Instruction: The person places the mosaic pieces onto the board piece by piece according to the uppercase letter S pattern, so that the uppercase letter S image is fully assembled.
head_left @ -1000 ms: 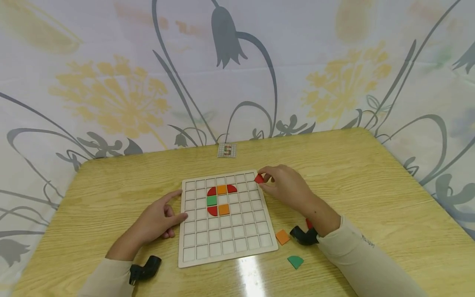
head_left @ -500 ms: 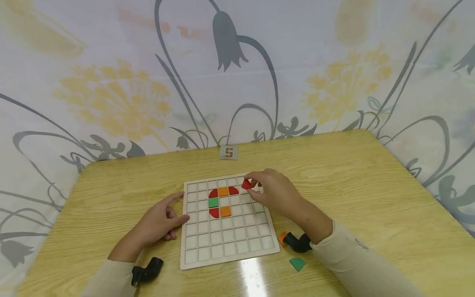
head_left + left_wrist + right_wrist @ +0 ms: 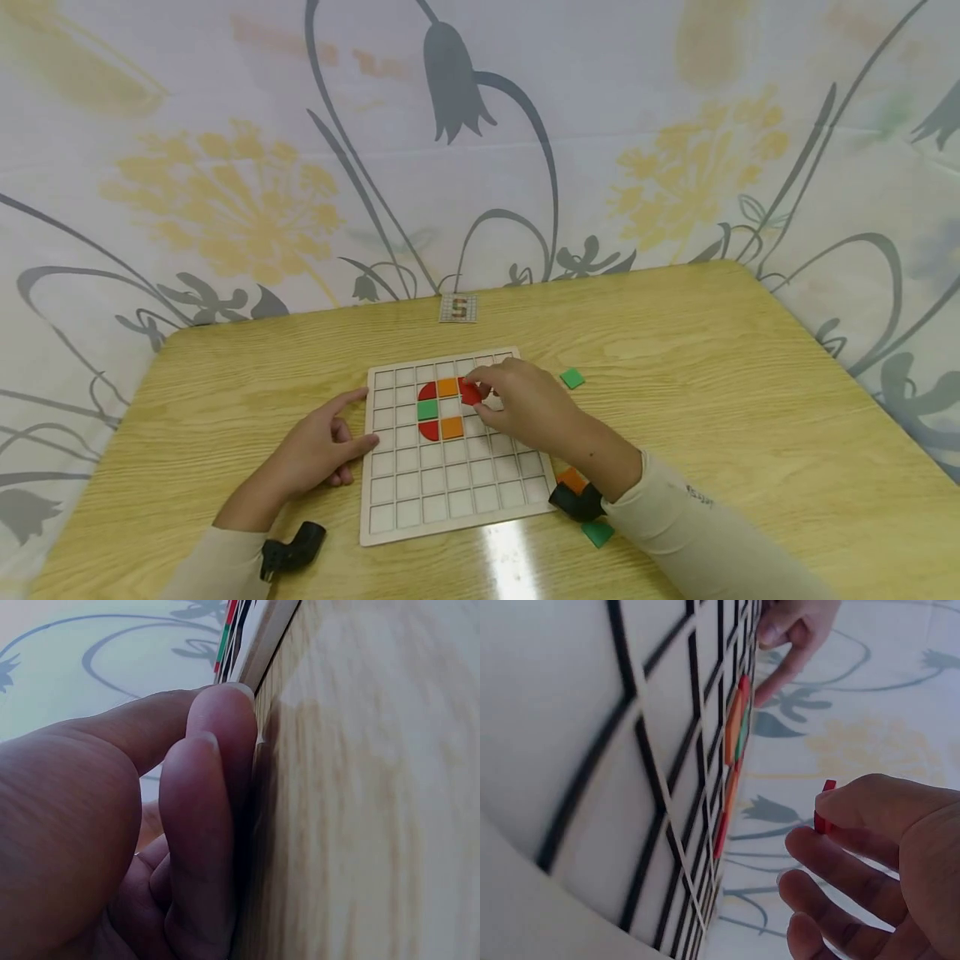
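My right hand (image 3: 528,404) pinches a red tile (image 3: 471,394) between thumb and fingers, over the upper middle of the pale gridded board (image 3: 420,508). In the right wrist view this red tile (image 3: 823,806) stands on edge in the pinch, apart from the board. My left hand (image 3: 318,450) lies at the board's left edge, index finger and thumb stretched out to touch it, other fingers bent beneath. Set in the grid are an orange tile (image 3: 447,387), red rounded tiles such as the lower one (image 3: 428,431), a green square (image 3: 427,409) and a second orange tile (image 3: 452,427).
On the table right of the board lie a green square (image 3: 572,378), a loose orange tile (image 3: 572,479) and a green rounded tile (image 3: 597,533), partly behind the black wrist device (image 3: 577,502). A small pattern card (image 3: 458,307) lies at the back by the patterned cloth.
My right hand has carried the red tile leftward from the board's top right corner to beside the placed tiles, uncovering a green square on the table. The left hand has stayed put.
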### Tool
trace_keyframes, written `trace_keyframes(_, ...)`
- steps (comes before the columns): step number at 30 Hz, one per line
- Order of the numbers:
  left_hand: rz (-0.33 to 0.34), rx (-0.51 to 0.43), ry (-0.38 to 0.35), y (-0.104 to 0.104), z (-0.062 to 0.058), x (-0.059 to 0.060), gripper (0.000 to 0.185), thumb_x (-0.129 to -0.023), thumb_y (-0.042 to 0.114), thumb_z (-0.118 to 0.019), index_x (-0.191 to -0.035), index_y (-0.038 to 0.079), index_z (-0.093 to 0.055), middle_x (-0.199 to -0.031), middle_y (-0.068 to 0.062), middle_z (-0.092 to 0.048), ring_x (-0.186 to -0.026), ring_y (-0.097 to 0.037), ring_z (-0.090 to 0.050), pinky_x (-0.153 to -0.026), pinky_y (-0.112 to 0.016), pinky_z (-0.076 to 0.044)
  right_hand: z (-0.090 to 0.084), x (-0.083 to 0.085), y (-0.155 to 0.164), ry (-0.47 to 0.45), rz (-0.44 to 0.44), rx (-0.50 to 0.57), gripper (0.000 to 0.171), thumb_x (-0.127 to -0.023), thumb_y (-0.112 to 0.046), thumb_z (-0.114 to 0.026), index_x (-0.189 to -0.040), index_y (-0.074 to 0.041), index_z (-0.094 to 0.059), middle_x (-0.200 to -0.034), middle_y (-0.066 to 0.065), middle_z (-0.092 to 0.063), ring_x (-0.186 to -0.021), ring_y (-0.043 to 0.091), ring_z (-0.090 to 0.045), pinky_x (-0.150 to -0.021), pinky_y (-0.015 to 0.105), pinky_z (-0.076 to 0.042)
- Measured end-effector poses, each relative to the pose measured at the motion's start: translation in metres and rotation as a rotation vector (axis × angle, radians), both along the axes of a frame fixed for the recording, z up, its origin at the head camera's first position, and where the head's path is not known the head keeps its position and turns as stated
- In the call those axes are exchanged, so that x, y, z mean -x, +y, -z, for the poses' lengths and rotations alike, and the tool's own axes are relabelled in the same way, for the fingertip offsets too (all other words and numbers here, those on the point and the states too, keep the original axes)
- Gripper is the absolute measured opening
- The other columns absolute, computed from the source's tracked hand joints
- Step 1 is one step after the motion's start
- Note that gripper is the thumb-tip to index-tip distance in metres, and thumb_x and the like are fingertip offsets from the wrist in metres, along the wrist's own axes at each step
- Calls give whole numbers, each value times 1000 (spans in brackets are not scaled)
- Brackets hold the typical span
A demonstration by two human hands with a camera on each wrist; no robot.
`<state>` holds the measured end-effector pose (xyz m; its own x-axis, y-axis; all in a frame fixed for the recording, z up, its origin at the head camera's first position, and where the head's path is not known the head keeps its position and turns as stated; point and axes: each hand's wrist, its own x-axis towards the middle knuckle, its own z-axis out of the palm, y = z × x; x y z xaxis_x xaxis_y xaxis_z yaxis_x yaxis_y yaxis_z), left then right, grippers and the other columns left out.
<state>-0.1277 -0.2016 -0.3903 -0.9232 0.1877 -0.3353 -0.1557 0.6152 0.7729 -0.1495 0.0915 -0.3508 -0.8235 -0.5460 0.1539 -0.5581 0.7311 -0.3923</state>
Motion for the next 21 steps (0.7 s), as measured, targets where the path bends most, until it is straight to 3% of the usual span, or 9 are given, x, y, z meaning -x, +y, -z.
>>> trace_keyframes(11,-2,-4,0,-1,0,-1,77,-79,38,-71,-143,30,-28,-72,-9,-55,-47,-21,-58,-44,-33,-51,10,2,-5,-108,-40,-46,25,-84,-20,-64,-108,-14,-66,-85,-6,-66,-76,7,-55,-66,18,-47)
trace_keyframes(21,-2,-2,3,0,-1,-1,75,-80,37,-70,-143,30,-28,-72,-9,-55,-47,-21,-58,-45,-33,-51,13,1,-4,-104,-55,-70,21,-83,-22,-66,-103,-15,-67,-84,-6,-64,-75,7,-53,-63,17,-46)
